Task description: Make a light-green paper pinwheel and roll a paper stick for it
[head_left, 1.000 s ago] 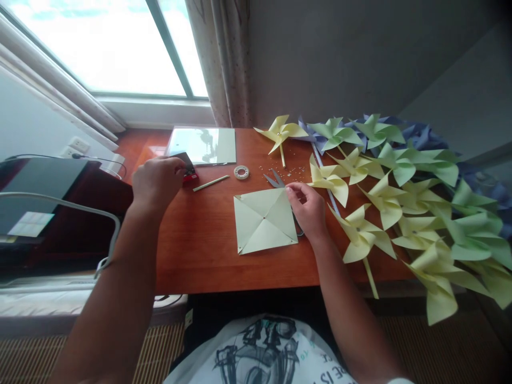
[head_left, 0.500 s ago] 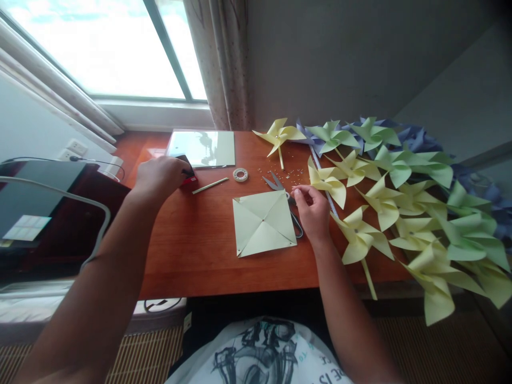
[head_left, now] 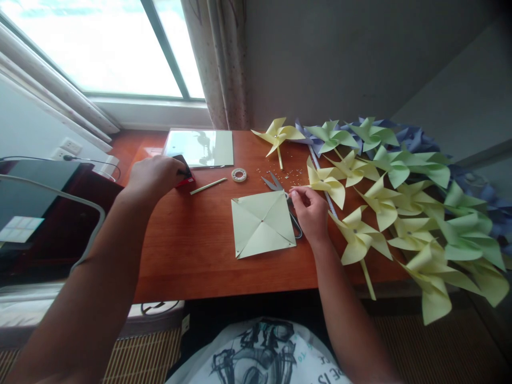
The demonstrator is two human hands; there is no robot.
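My left hand is at a small red and black box on the left of the table; its fingertips are hidden there. Thumb and forefinger of my right hand are pinched together, with a tiny pale thing at their tips too small to name. Below and left of that hand lies a square of pale yellow paper, cut along its diagonals, with small holes near corners and centre. Scissors lie partly under the paper and my right hand, blades pointing away.
A tape roll and a pale paper stick lie behind the paper. Farther back is a clear-covered pack of sheets. Small scraps are scattered by the scissors. Several yellow, green and purple pinwheels crowd the right side.
The view has shifted slightly. Both hands keep nearly the same places, my left at the box and my right by the scissors. The paper lies as before.
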